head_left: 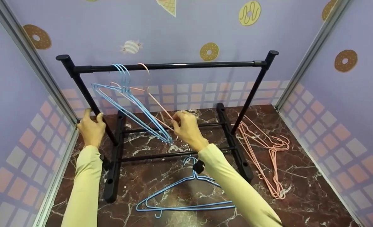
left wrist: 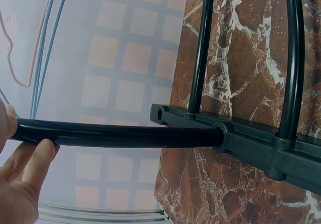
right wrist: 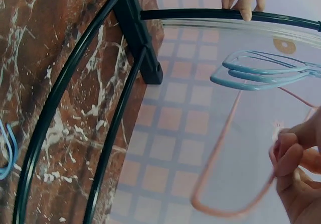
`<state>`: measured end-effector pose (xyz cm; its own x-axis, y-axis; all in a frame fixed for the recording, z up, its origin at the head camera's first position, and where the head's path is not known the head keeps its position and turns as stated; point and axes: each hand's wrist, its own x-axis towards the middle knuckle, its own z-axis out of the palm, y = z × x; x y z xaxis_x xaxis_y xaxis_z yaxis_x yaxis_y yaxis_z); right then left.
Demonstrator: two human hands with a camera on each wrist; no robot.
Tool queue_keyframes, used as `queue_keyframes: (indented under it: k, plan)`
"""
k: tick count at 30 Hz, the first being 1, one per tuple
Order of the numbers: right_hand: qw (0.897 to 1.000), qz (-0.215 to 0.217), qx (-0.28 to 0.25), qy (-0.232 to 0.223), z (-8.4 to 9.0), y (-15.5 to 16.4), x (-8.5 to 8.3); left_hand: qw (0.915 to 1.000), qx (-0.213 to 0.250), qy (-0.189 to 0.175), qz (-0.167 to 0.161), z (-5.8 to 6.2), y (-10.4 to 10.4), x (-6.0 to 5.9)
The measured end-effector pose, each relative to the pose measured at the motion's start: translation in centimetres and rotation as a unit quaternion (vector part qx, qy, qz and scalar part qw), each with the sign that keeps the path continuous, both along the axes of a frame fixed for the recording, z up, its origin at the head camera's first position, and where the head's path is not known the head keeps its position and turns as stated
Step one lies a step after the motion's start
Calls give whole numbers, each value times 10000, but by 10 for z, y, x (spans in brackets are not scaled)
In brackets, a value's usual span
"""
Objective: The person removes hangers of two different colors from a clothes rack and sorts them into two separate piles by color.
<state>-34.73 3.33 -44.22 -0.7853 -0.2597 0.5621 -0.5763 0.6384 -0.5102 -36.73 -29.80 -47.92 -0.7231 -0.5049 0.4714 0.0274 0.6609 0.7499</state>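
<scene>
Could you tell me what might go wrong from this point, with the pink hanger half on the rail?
The right hand pinches the pink hanger only at a lower wire, so its hook on the rail might twist or slip off. It hangs close beside the blue hangers and could tangle with them. The left hand grips just one upright; the rack may rock if tugged.

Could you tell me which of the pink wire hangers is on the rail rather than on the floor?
The single pink wire hanger pinched by the right hand; it hangs from the black rail.
</scene>
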Motion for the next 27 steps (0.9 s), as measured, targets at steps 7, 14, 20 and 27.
queue_keyframes:
  k: [7, 14, 20, 27]
  plan:
    - [9974, -389, -528, 283, -2, 7, 4, 10000, 19, 7, -29, 0, 1, 0]
    - [9905, -504, -1092, 667, -12, 32, 9, 10000, 44, -21, -46, -2, 1, -1]
    - [9859, -809, -1015, 1059, -36, 68, 14, 10000, 57, -1, -71, -2, 0, -1]
    - [9857, -991, -878, 1039, -67, 104, 25, 9999, 33, 80, -72, -1, 1, 0]
